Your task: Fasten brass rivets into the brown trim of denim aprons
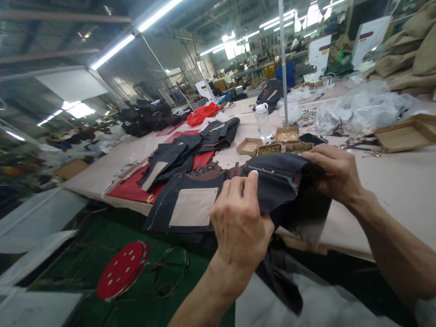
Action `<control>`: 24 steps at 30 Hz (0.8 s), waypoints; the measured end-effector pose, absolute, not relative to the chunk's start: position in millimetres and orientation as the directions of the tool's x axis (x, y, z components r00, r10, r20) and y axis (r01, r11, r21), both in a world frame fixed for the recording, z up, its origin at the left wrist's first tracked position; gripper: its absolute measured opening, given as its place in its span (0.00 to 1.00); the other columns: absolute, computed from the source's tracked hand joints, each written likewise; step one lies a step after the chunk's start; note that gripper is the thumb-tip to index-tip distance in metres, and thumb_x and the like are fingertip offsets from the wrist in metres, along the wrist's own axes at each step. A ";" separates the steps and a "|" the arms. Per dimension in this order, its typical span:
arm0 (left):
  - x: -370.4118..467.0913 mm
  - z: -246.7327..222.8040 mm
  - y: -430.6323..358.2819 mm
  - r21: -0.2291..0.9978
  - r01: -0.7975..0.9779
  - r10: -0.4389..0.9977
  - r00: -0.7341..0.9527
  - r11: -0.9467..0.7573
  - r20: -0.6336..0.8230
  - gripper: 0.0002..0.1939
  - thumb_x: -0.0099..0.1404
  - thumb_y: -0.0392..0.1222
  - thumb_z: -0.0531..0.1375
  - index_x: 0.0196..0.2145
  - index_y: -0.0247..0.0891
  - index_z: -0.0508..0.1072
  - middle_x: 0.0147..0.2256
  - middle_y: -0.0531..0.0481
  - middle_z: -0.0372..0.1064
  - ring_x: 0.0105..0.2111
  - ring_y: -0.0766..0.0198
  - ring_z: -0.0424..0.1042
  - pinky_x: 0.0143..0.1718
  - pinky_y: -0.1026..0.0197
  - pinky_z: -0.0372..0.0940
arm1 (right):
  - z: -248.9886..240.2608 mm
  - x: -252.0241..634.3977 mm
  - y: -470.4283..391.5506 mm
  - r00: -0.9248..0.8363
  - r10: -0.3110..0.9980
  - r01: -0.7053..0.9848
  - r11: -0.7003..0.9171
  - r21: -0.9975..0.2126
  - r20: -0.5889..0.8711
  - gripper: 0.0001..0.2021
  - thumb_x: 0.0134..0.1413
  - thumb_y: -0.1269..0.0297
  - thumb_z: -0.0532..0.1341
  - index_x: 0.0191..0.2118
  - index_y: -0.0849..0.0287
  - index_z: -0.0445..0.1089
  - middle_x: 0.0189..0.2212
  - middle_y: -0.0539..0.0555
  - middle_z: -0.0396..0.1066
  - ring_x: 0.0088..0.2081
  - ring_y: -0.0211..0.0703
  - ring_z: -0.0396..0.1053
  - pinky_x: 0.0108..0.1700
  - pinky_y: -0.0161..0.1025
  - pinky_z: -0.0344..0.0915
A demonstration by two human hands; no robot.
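Between my two hands a black cloth piece [277, 181] is stretched over the table's front edge. It has a pale stitched line and small brass-coloured studs along its upper part. My left hand [240, 218] is closed on its near left part, fingers curled. Farther right, my right hand [335, 170] pinches the upper right corner. Dark cloth hangs below the edge under both hands. Just left of my left hand lies a black cloth panel with a beige patch pocket [194, 207] and brown trim.
Small cardboard boxes of metal studs [286, 135] stand beyond my hands, near a clear bottle [262, 120] and a metal pole [283, 63]. More black pieces [170, 156] lie on red cloth. A red stool [122, 270] stands on the green floor at lower left.
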State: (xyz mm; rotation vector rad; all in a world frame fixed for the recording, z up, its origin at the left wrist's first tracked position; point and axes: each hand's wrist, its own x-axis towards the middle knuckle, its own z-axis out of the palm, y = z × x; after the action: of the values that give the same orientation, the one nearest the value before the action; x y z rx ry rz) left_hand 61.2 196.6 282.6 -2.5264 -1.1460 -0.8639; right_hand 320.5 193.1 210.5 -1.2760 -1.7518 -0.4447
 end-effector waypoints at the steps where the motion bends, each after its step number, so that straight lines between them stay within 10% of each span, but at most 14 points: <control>1: 66.8 277.2 194.4 0.017 0.756 0.626 0.528 -0.654 0.574 0.28 0.56 0.30 0.61 0.55 0.39 0.69 0.43 0.41 0.72 0.45 0.47 0.71 0.43 0.48 0.71 | 217.3 316.1 198.0 -0.124 0.563 0.885 0.435 -0.166 0.817 0.13 0.56 0.66 0.61 0.48 0.56 0.74 0.39 0.57 0.74 0.40 0.49 0.71 0.39 0.43 0.67; 10: 113.9 261.5 198.9 0.250 0.671 0.678 0.506 -0.698 0.533 0.53 0.51 0.50 0.72 0.65 0.31 0.49 0.57 0.30 0.60 0.56 0.40 0.66 0.54 0.44 0.68 | 247.6 295.6 233.7 -0.277 0.477 0.751 0.649 -0.121 0.834 0.09 0.63 0.63 0.59 0.45 0.56 0.75 0.38 0.56 0.73 0.41 0.48 0.69 0.43 0.44 0.65; 17: 125.4 262.1 231.0 0.179 0.764 0.733 0.482 -0.620 0.481 0.27 0.57 0.33 0.58 0.55 0.32 0.65 0.38 0.41 0.74 0.36 0.51 0.76 0.39 0.55 0.68 | 249.2 306.5 240.6 -0.296 0.459 0.632 0.752 -0.188 0.838 0.14 0.58 0.64 0.61 0.49 0.56 0.74 0.42 0.56 0.73 0.42 0.48 0.70 0.44 0.44 0.66; 24: 125.4 296.7 282.4 0.261 0.740 0.668 0.323 -0.620 0.670 0.08 0.56 0.35 0.56 0.35 0.38 0.72 0.25 0.53 0.66 0.28 0.62 0.68 0.32 0.61 0.60 | 202.1 324.9 214.7 -0.004 0.613 0.799 0.477 -0.367 0.790 0.36 0.48 0.65 0.67 0.65 0.56 0.61 0.56 0.62 0.66 0.56 0.60 0.64 0.55 0.56 0.66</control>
State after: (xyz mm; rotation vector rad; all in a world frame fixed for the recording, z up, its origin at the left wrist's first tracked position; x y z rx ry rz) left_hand 125.4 282.4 296.7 -2.4786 -1.3234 -1.1830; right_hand 324.9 214.7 202.1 -1.2180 -1.7014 -0.2268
